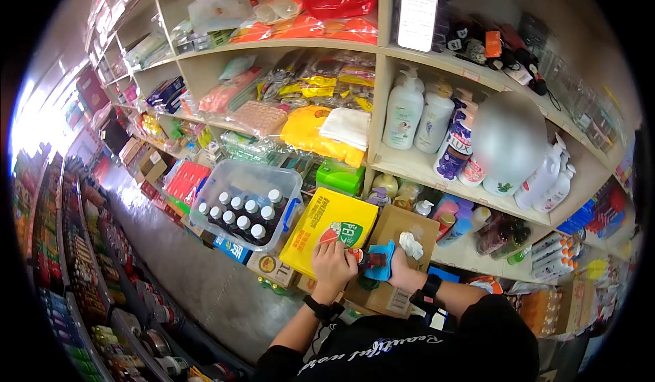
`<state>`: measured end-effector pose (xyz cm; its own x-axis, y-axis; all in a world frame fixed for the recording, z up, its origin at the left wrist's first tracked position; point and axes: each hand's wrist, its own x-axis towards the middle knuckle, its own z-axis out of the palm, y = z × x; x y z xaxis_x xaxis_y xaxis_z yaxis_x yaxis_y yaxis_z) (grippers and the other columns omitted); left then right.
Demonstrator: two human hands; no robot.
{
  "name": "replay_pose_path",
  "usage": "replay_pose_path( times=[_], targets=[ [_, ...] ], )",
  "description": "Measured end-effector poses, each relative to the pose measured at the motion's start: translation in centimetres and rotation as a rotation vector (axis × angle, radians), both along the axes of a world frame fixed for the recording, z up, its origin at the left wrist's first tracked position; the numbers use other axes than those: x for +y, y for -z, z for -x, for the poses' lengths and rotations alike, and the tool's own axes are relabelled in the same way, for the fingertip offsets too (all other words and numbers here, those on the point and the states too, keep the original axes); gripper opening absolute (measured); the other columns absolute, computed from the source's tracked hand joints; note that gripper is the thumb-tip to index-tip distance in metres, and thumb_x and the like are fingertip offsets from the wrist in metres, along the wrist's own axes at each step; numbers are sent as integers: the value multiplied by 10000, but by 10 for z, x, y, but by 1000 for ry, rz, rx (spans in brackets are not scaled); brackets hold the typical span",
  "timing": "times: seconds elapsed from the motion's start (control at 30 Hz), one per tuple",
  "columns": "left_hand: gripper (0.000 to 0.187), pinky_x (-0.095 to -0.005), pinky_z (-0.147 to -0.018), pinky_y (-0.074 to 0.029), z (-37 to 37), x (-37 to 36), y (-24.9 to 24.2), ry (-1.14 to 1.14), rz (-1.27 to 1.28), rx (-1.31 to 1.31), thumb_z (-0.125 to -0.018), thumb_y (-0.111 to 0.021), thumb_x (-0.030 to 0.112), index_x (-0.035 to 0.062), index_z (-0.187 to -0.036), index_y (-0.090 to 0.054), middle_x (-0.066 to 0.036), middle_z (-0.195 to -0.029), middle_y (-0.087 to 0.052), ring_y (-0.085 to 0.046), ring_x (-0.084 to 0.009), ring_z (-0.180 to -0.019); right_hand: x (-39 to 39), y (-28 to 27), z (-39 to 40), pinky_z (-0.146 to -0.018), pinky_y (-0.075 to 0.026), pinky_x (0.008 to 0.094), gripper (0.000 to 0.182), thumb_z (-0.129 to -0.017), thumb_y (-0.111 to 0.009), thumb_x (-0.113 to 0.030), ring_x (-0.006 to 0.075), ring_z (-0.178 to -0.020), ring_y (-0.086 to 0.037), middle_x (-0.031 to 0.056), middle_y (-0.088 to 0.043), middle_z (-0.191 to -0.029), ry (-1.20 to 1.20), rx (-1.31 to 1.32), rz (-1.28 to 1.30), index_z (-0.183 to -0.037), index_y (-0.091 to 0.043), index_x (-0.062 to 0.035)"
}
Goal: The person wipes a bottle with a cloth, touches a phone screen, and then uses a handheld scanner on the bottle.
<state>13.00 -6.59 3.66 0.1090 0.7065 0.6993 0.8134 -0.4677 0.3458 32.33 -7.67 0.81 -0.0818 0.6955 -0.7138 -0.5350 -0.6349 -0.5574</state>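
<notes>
My left hand [333,266] is closed on one end of a small dark bottle [376,260] with a red label, and its fingers hide that end. At the other end, my right hand [406,275] grips a blue cloth [382,272] pressed against the bottle. The bottle lies roughly sideways between both hands. Beneath and behind it are a yellow box [326,222] and an open cardboard box [424,228] with a crumpled white tissue [411,245]. Left of the yellow box, a clear plastic bin [292,184] holds several dark bottles [235,213] with white caps.
Shelves ahead carry packaged goods [317,129], pump bottles [404,112] and a lit phone [417,17] propped upright. A round blurred patch covers part of the pump-bottle shelf. Stocked racks [102,286] stand at the left beside a grey floor [198,300].
</notes>
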Motion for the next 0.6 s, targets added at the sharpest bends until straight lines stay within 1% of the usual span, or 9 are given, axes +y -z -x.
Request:
replay_pose_path(
  times=[0.1,0.2,0.27,0.33,0.37,0.4,0.43,0.5,0.6],
  targets=[
    [146,-439,-791,-485,-1,-1,-1,-21,3,-3,-790,-627,206,61,-779,-621,-135,-779,-663,-637,-331,-761,1,4,2,-883,-581,463,570,-1083,-351,-509,325,-945,-704,153,-731,-1058,33,-74,-137,-1154,-680,-48],
    [146,-444,-806,-487,-2,-2,0,-44,5,-1,-791,-632,206,60,-791,-624,-138,-789,-664,-640,-332,-773,4,36,-2,-760,-543,442,514,-1092,-385,-408,309,-900,-711,150,-740,-1007,57,-633,-375,-1134,-689,4],
    [150,-450,-819,-490,-3,-4,2,-61,26,-4,-790,-635,209,59,-797,-622,-147,-794,-661,-642,-338,-775,-4,2,0,-734,-519,455,472,-1095,-414,-372,338,-853,-713,177,-731,-918,-37,-851,-530,-1109,-693,9],
    [164,-459,-847,-497,-5,-2,0,-58,-21,-23,-791,-638,218,56,-802,-617,-160,-803,-656,-643,-348,-788,-7,-23,1,-715,-506,468,439,-1095,-444,-353,374,-814,-707,205,-712,-846,-143,-1020,-673,-1074,-699,4],
    [171,-463,-862,-500,-4,-3,0,-68,-39,-29,-792,-640,222,54,-805,-615,-167,-808,-653,-644,-353,-795,-5,-28,-1,-709,-504,475,427,-1093,-459,-352,396,-800,-700,219,-697,-818,-200,-1078,-739,-1052,-704,-4],
    [198,-472,-903,-506,-4,-5,3,-53,39,-32,-796,-643,236,43,-815,-607,-183,-829,-646,-646,-367,-825,-3,-32,-2,-703,-502,483,417,-1092,-474,-351,418,-785,-692,234,-683,-790,-264,-1128,-814,-1030,-708,-12],
    [203,-474,-913,-506,-3,-5,2,-68,37,-32,-795,-644,239,41,-815,-605,-182,-831,-644,-646,-366,-830,0,-36,-3,-699,-497,508,400,-1087,-507,-345,469,-770,-667,268,-667,-789,-309,-1164,-866,-999,-705,-9],
    [214,-480,-934,-506,-3,-5,0,-63,41,-13,-793,-647,244,36,-816,-601,-181,-835,-639,-645,-364,-839,12,-14,-13,-713,-490,560,409,-1085,-500,-359,483,-786,-671,281,-671,-800,-394,-1229,-968,-1026,-709,-13],
    [227,-483,-945,-506,-6,-7,2,-78,59,-23,-786,-648,248,30,-819,-596,-178,-824,-629,-642,-361,-840,25,-25,-13,-780,-497,594,466,-1088,-469,-393,508,-844,-674,298,-688,-839,-619,-1355,-842,-1020,-727,-12]
  ],
)
